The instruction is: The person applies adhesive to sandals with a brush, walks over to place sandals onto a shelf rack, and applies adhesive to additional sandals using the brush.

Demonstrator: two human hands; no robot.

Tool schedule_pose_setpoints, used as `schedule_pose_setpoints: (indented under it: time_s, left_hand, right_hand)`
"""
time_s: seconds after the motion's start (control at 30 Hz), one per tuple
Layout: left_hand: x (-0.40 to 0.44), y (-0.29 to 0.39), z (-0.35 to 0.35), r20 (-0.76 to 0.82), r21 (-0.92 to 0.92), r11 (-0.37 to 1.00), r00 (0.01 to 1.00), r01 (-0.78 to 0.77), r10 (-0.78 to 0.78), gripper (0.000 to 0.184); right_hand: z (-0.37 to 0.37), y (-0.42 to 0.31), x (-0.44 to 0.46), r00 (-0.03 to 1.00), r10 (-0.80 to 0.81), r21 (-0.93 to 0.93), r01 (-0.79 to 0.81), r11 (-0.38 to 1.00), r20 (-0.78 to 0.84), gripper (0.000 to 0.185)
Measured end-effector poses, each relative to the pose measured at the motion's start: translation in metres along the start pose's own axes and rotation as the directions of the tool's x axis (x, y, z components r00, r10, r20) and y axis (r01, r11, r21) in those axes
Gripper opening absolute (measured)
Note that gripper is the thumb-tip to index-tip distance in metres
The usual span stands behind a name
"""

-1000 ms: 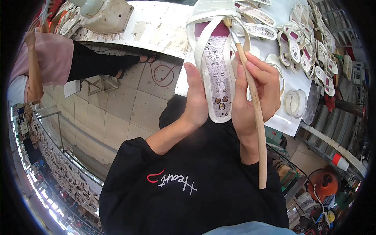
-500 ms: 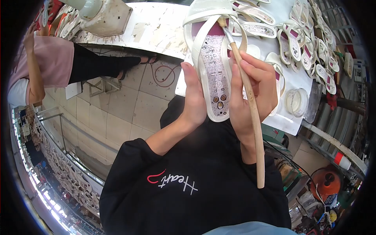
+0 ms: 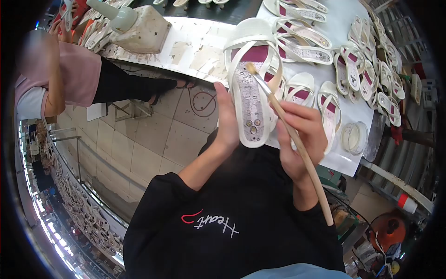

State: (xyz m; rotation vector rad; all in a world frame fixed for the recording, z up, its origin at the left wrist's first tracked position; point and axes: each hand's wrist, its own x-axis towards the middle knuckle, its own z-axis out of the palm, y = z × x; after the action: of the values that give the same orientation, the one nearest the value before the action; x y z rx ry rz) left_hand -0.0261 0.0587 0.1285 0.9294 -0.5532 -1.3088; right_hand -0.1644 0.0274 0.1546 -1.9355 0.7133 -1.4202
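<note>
A white strappy sandal is held up in front of me, its speckled insole facing me and its maroon patch under the straps. My left hand grips it along the left edge, thumb up; its other fingers are hidden behind the sole. In my right hand is a long wooden-handled paintbrush. Its tan bristles are over the insole, just below the maroon patch; whether they touch cannot be made out.
Several similar sandals lie on the white-covered table at right. Near its edge stands a clear round container with whitish contents. A stained metal block sits at left, beyond which a person in pink handles a sandal.
The brush tip has come down from the strap area to the speckled insole. My right hand has moved off the sandal's right edge. The view has shifted slightly, showing more sandals.
</note>
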Motion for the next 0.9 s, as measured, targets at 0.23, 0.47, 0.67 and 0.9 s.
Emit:
schedule_pose_setpoints:
  time_s: [0.23, 0.47, 0.67, 0.9]
  left_hand:
    - [0.051, -0.001, -0.068, -0.236, 0.012, 0.999, 0.971, 0.037, -0.033, 0.081]
    - [0.142, -0.003, -0.221, -0.245, 0.262, 0.952, 0.965, 0.155, -0.09, 0.082]
    - [0.181, 0.041, -0.3, -0.359, 0.398, 0.893, 0.931, 0.211, -0.06, 0.086]
    - [0.142, 0.05, -0.257, -0.559, 0.611, 0.787, 0.751, 0.088, 0.35, 0.072]
  right_hand:
    - [-0.051, -0.006, -0.029, 0.995, 0.093, 0.048, -0.095, 0.994, 0.037, 0.02]
    - [-0.072, 0.005, -0.048, 0.955, 0.267, 0.103, -0.255, 0.961, -0.13, 0.013]
    - [-0.074, 0.004, -0.053, 0.936, 0.31, 0.122, -0.293, 0.948, -0.167, 0.017]
    - [-0.069, 0.008, -0.054, 0.934, 0.32, 0.159, -0.296, 0.942, -0.161, 0.019]
